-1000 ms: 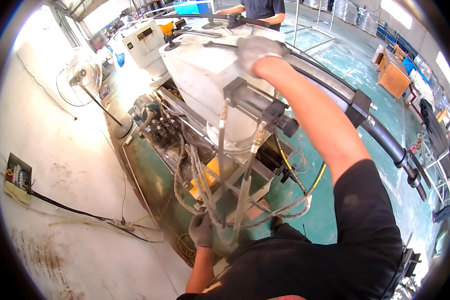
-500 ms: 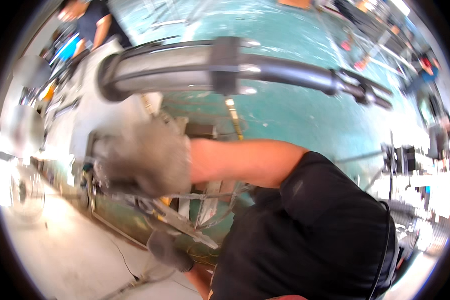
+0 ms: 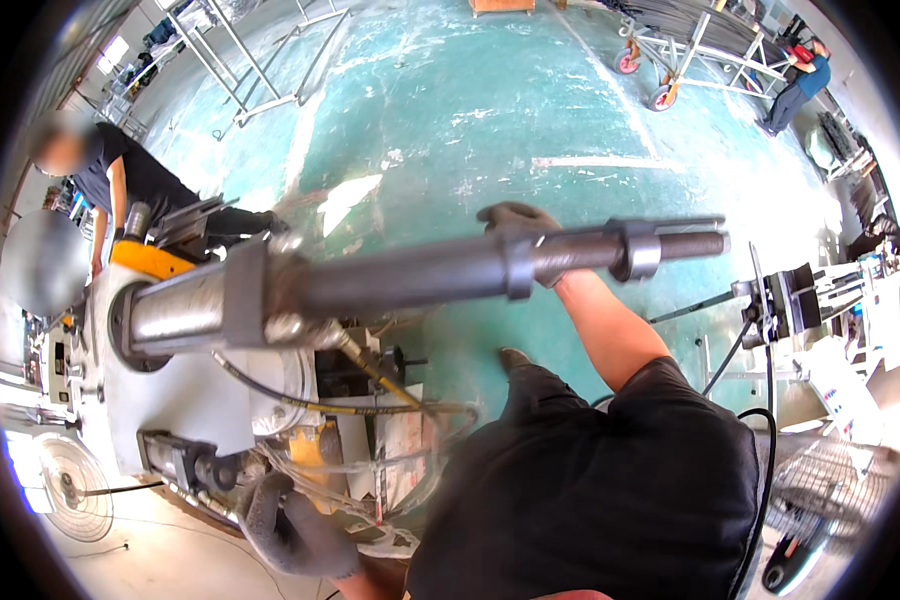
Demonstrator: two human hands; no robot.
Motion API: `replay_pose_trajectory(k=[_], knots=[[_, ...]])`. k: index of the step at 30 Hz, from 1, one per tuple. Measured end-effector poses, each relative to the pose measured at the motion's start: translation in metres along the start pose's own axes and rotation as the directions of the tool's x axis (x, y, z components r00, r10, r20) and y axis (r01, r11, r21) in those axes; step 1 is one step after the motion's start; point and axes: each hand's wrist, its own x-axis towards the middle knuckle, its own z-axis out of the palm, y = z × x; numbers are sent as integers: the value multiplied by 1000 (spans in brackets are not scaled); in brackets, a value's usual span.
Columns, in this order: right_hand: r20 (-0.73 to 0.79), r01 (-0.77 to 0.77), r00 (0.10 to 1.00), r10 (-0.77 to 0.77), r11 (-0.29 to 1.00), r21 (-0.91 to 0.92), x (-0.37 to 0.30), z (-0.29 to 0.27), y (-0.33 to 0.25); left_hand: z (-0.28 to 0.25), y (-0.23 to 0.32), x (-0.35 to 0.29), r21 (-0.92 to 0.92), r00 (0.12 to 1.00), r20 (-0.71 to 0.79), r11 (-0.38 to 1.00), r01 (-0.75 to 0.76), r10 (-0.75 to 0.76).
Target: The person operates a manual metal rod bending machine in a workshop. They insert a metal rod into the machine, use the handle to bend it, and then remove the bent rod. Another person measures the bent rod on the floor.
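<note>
A long dark metal shaft (image 3: 400, 278) with a collar and a prong at its tip juts rightward from a grey machine (image 3: 195, 412). My right hand (image 3: 515, 214), in a dark glove, is at the collar on the shaft's far side. The shaft covers most of it, so whether it grips is unclear. My left hand (image 3: 295, 530), gloved in grey, is low beside the machine, with its fingers loosely extended. It is nearest a black round-ended fitting (image 3: 210, 470) on the machine's front; no held thing shows in it.
A yellow-banded hose (image 3: 370, 408) loops below the shaft. A co-worker (image 3: 135, 185) leans at the machine's far left. Fans stand at left (image 3: 73, 488) and right (image 3: 830, 490). A black stand (image 3: 770, 305) is at right; a wheeled rack (image 3: 690, 50) and another person (image 3: 802, 85) are farther back.
My right hand has moved from over the machine at left to the shaft's far side, rightward. My left hand appears lower and farther left. The whole view has shifted.
</note>
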Motion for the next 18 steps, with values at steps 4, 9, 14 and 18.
replay_pose_trajectory(k=[4,9,14,18], knots=[[81,-34,997,-6,870,491,22,-53,-88,95,45,55,-18,952,134,961,-276,276],[161,288,775,-611,568,771,34,-61,-136,207,93,99,6,877,321,925,-380,358],[498,275,210,-842,539,796,65,-51,-166,241,91,85,109,920,186,923,-369,346],[436,179,185,-880,467,866,59,-36,-162,255,108,75,110,966,58,960,-258,253]])
